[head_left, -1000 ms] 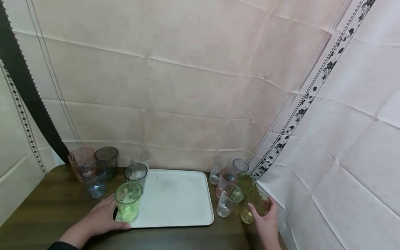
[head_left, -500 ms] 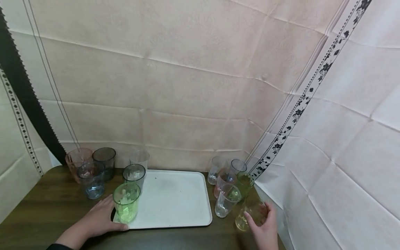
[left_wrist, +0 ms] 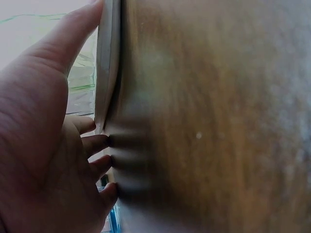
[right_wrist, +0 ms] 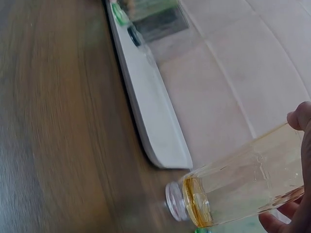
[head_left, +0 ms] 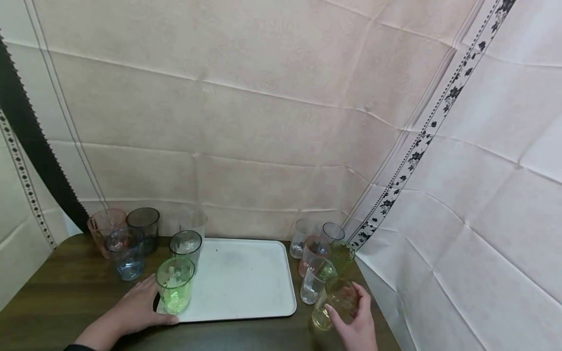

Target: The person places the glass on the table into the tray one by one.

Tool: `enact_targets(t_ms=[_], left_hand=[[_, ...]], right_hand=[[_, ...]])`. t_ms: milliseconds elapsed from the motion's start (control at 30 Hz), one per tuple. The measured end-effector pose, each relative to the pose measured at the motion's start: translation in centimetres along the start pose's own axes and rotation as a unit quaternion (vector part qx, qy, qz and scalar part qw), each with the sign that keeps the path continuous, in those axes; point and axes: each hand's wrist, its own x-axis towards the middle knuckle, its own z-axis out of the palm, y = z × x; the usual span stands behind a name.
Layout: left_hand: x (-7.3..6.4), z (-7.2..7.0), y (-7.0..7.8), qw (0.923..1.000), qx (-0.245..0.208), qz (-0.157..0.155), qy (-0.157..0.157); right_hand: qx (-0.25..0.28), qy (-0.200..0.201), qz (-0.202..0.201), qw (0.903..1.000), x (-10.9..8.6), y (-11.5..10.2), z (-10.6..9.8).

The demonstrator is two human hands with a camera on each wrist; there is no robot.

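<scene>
My right hand [head_left: 357,324] grips a clear yellow glass [head_left: 322,319], thumb on the near side and fingers round the far side. In the right wrist view, the yellow glass [right_wrist: 243,189] has its base towards the tray. My left hand [head_left: 136,309] holds the near left corner of a white tray [head_left: 246,282]. Its thumb [left_wrist: 73,36] lies along the tray's edge in the left wrist view, the other fingers reaching round the side. A green glass [head_left: 175,292] stands on the tray by that hand, with a dark-rimmed clear glass [head_left: 186,246] behind it.
Left of the tray stand a blue glass [head_left: 129,263], a pink glass [head_left: 103,229] and a smoky grey glass [head_left: 147,226]. Right of it cluster several more, including a clear glass [head_left: 311,287] and a green one [head_left: 342,253]. Pale cloth [head_left: 263,122] hangs behind the wooden table [head_left: 228,339].
My right hand has brought the yellow glass leftward and nearer, towards the tray's right side. My left hand stays at the tray's corner. The whole view has shifted slightly.
</scene>
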Motion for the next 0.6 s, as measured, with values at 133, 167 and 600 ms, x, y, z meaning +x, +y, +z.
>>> enact_targets(t_ms=[133, 167, 600], left_hand=[[-0.2, -0.1, -0.1, 1.0, -0.001, -0.003, 0.0], [-0.2, -0.1, -0.1, 1.0, -0.001, -0.002, 0.001], [0.0, 0.3, -0.2, 0.9999, -0.008, -0.007, -0.003]], right_hand=[[0.013, -0.03, -0.03, 0.999, -0.2, -0.8, 1.4], [0.019, -0.041, -0.036, 0.9983, -0.2, -1.0, 1.8], [0.081, -0.183, -0.027, 0.9794, -1.2, -3.7, 7.0]])
